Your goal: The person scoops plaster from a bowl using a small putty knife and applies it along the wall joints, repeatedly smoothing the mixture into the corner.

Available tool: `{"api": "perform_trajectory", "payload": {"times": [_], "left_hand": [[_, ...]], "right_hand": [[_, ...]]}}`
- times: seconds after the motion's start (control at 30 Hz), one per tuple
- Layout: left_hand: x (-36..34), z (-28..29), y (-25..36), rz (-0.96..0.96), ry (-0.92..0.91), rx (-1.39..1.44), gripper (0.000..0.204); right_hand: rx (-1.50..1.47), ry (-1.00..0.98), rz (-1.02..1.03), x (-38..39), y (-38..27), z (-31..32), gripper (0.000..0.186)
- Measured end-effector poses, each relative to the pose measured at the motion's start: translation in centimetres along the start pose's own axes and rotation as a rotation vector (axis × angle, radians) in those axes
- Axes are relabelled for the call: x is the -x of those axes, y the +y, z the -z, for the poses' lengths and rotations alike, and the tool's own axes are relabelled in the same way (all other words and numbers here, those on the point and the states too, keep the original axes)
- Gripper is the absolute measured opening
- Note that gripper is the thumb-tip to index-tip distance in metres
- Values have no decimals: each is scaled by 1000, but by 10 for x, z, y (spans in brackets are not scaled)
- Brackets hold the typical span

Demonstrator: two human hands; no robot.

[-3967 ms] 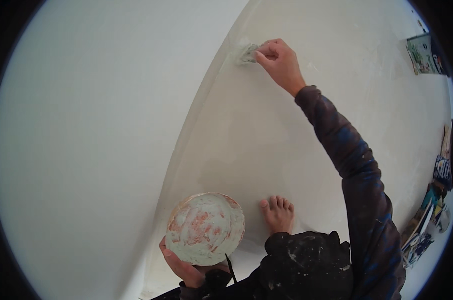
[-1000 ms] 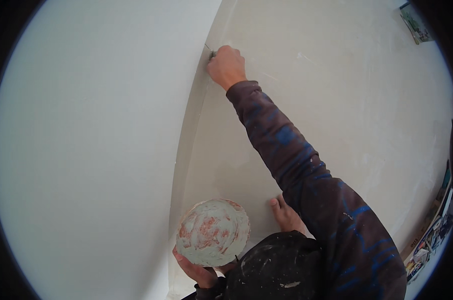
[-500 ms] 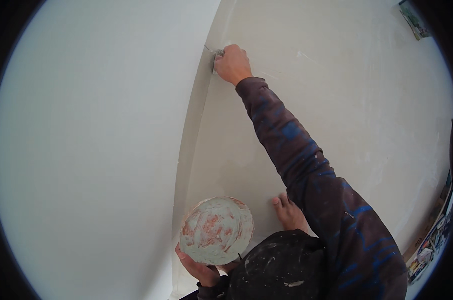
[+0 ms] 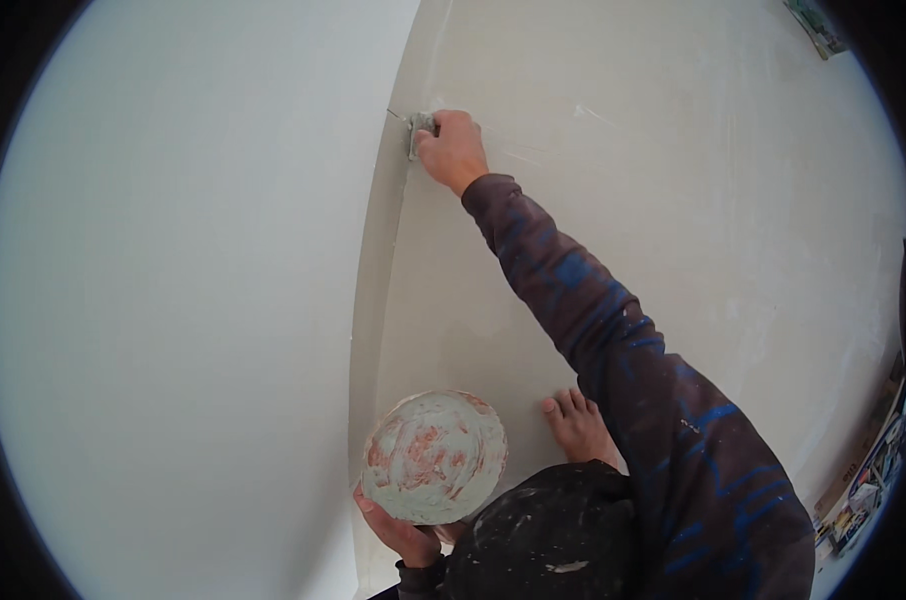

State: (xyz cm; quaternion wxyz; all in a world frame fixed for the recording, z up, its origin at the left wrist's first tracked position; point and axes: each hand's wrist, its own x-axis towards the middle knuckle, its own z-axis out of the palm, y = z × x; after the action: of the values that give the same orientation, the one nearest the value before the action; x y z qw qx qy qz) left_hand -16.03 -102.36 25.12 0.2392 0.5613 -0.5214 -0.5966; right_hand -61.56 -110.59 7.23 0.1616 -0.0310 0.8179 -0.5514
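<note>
My right hand (image 4: 457,150) stretches far forward and grips a small, putty-smeared scraper (image 4: 416,138). Its flat blade meets the narrow strip (image 4: 369,280) between the white wall and the beige floor, close to a thin dark line. Down near my body, my left hand (image 4: 403,530) supports a round tub (image 4: 435,458) from below and the side. Pale greenish-white putty with reddish patches coats the tub's face. Some fingers of the left hand are hidden beneath it.
On the left rises a smooth white wall (image 4: 193,300). Beige floor (image 4: 713,220) with faint pale scuffs spreads to the right. My bare foot (image 4: 580,428) rests beside my dark, paint-spotted knee (image 4: 543,535). A box of assorted items (image 4: 873,490) stands at the right edge, and a green printed packet (image 4: 816,28) lies far right.
My right hand and the scraper have come slightly nearer along the strip. The left hand and tub have barely moved. The whole view has shifted a little.
</note>
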Motion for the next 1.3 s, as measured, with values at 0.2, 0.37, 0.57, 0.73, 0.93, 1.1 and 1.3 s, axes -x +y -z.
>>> {"api": "perform_trajectory", "payload": {"times": [0.2,0.37,0.57,0.73,0.93,1.1,1.3], "left_hand": [[-1,-4,6,63,-31,134,65],[1,-4,6,57,3,122,67],[6,-13,14,124,118,-15,69],[-4,4,5,61,55,2,70],[6,-21,20,90,28,91,69],[3,-31,29,68,49,76,69],[-3,-6,8,67,39,119,68]], "right_hand": [[-210,29,431,39,-3,-1,16],[-205,-89,121,36,-6,8,19],[-155,300,480,48,-3,-27,24],[-260,56,434,68,-8,-6,33],[-236,214,375,51,-17,-13,36],[-218,230,568,66,-18,-17,35],[-222,179,503,56,-21,-11,36]]}}
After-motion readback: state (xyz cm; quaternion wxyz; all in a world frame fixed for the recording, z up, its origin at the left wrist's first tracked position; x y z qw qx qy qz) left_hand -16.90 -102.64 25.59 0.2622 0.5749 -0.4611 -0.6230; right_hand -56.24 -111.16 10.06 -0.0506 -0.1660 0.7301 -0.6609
